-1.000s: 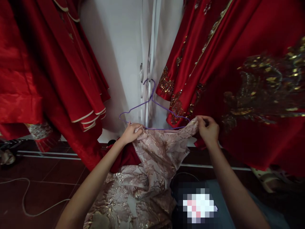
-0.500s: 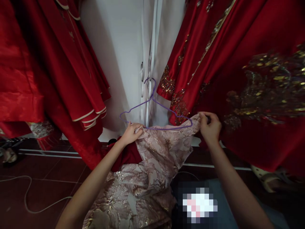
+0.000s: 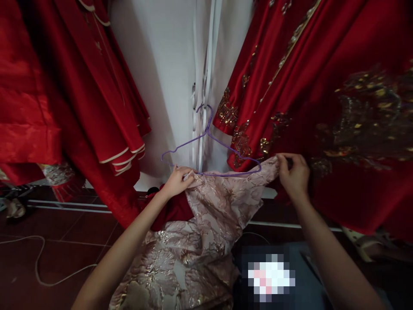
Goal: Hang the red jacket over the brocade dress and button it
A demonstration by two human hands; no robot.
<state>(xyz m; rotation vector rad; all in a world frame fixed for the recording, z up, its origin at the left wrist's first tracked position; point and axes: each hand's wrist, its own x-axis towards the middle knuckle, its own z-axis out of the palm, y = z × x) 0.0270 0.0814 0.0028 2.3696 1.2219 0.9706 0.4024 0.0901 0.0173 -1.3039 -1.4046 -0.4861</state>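
Observation:
A pale pink dress (image 3: 222, 198) with a gold-threaded floral pattern spreads between my hands, its lower part draping toward me. My left hand (image 3: 178, 181) is closed on the top edge, near the left end of a purple hanger (image 3: 190, 141). Pinched in my right hand (image 3: 294, 175) is the dress's other upper corner, pulled out past the hanger's right end. The hanger's lower bar runs along the neckline, and its hook stands up in front of white vertical rails. Dark red cloth (image 3: 176, 211) shows beneath my left forearm.
Red garments (image 3: 97, 107) hang on the left, and red gowns with gold sequins (image 3: 267, 86) hang on the right. A white wall (image 3: 155, 56) stands behind. On the tiled floor lie a white cable (image 3: 40, 262) and pale shoes (image 3: 361, 243). A blurred-out bright patch (image 3: 272, 275) is at lower right.
My right hand has moved slightly to the right, drawing the dress's corner farther out from the hanger. My left hand has stayed in place.

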